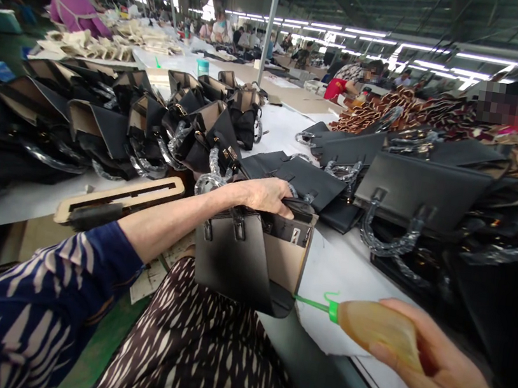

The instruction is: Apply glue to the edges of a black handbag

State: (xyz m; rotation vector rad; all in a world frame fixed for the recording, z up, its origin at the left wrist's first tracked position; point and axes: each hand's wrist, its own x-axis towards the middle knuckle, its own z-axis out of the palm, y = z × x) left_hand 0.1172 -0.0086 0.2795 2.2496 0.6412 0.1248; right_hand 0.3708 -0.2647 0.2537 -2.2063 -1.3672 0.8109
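A black handbag (235, 258) with a beige inside rests at the table edge above my lap, its open side turned to the right. My left hand (271, 196) lies over the top of this bag and grips its upper edge; part of the fingers is hidden behind it. In my right hand (429, 353) is a squeeze bottle (375, 326) of yellowish liquid, lying almost level. Its green nozzle points left, and the tip is at the lower right edge of the bag's open side. A small metal fitting (300, 236) shows inside the bag near the top.
Rows of black handbags (100, 123) with plastic-wrapped handles stand on the left. More black bags (423, 188) are piled on the right. A beige slotted frame (126, 198) lies left of my forearm. Brown leather pieces (381, 111) are heaped farther back, near other people.
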